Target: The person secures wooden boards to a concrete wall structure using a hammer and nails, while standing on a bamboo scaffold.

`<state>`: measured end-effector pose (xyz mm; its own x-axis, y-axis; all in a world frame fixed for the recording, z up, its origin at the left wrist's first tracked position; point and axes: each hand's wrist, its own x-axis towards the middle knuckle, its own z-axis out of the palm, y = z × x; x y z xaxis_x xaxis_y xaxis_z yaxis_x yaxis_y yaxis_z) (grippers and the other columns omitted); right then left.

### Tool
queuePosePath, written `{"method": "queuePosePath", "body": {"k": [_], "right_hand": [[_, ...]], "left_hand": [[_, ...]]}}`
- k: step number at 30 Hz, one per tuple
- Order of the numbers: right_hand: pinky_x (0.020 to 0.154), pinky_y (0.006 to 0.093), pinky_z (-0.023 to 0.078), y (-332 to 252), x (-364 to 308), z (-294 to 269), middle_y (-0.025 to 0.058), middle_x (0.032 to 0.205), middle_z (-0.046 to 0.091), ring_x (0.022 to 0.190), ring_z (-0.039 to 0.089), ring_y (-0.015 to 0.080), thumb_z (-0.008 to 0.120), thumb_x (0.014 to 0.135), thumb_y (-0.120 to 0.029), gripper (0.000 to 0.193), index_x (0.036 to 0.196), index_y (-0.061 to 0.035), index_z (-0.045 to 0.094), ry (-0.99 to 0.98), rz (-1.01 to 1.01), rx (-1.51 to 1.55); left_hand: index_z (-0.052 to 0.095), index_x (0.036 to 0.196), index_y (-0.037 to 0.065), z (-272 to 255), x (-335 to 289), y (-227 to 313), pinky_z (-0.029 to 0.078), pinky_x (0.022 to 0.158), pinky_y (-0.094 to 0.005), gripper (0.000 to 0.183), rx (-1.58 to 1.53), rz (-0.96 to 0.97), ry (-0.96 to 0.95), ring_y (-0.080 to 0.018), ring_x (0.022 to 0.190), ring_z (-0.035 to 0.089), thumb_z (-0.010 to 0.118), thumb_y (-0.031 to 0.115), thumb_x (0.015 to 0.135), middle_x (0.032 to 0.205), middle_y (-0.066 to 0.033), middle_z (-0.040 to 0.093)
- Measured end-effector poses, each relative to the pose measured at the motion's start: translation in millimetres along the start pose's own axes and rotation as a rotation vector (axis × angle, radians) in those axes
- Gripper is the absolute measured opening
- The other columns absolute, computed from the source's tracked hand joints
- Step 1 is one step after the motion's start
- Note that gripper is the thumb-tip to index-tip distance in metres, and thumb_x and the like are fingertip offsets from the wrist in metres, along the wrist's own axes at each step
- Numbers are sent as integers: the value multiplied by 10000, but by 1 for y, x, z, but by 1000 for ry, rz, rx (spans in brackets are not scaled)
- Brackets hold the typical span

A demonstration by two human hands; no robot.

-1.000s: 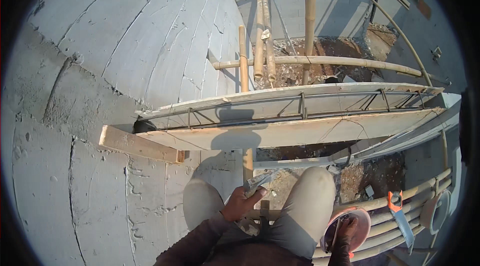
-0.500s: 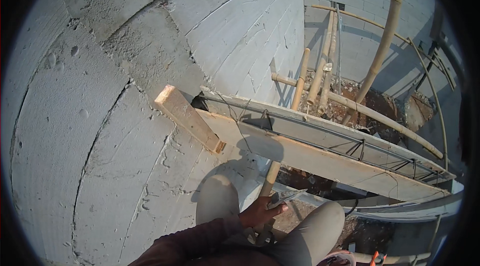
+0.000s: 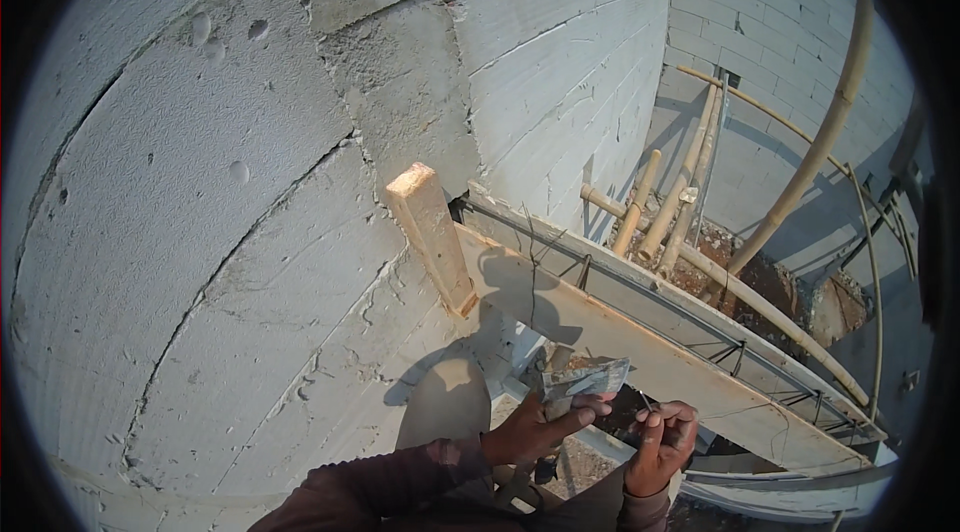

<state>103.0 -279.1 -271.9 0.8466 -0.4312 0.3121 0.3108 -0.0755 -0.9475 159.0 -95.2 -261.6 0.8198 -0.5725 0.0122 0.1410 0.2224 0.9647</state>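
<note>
My left hand point(image 3: 528, 430) is closed on a small clear plastic packet point(image 3: 588, 378), its thumb along the lower edge and the packet's top fanned out. What the packet holds is too small to make out. Just to the right, my right hand point(image 3: 662, 444) pinches a thin, dark, nail-like piece point(image 3: 644, 398) between thumb and fingertips, apart from the packet. Ahead of both hands runs a formwork board point(image 3: 620, 317), with a short wooden block point(image 3: 432, 237) upright at its left end, against the wall.
A grey block wall point(image 3: 220, 262) with a rough concrete column point(image 3: 400, 82) rises at the left. Steel reinforcement point(image 3: 680, 327) lies in the trough between the boards. Bamboo poles point(image 3: 800, 172) stand and cross at the right, above rubble. My knee point(image 3: 445, 402) is close to the wall.
My right hand has come into view beside the left one, pinching the thin piece. The packet now stands higher and more spread. The view has turned, so the wall and block appear farther right.
</note>
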Motion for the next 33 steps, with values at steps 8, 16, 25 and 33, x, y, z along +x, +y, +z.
{"method": "queuePosePath", "body": {"k": [8, 16, 25, 33], "right_hand": [[636, 242, 496, -17, 12, 105, 90, 842, 630, 706, 593, 102, 562, 974, -35, 98, 1001, 2, 476, -320, 116, 231], [626, 236, 490, -21, 19, 113, 79, 797, 630, 666, 591, 104, 563, 984, -76, 124, 972, 3, 468, -478, 349, 343], [670, 326, 522, -10, -10, 99, 131, 826, 666, 792, 663, 186, 699, 908, -208, 398, 1126, 51, 490, -633, 213, 2], [601, 335, 507, -2, -14, 89, 111, 770, 669, 666, 666, 221, 686, 910, -285, 375, 1089, 18, 556, -1043, 342, -51]], "left_hand": [[613, 1255, -3, -37, -38, 18, 445, 1028, -347, 307, -130, 149, 232, -174, 1189, 559, 496, 186, 1044, 1282, -87, 610], [585, 1279, -31, -40, -44, 41, 491, 967, -337, 336, -350, 96, 271, -184, 1147, 584, 500, 188, 1039, 1209, -92, 627], [567, 1259, -1, -50, -32, 33, 481, 960, -359, 353, -554, -21, 363, -197, 1117, 587, 500, 266, 1037, 1191, -101, 616], [509, 1332, -37, -44, -28, 46, 416, 1062, -375, 474, -375, 90, 405, -208, 1222, 558, 447, 341, 1054, 1289, -109, 587]]}}
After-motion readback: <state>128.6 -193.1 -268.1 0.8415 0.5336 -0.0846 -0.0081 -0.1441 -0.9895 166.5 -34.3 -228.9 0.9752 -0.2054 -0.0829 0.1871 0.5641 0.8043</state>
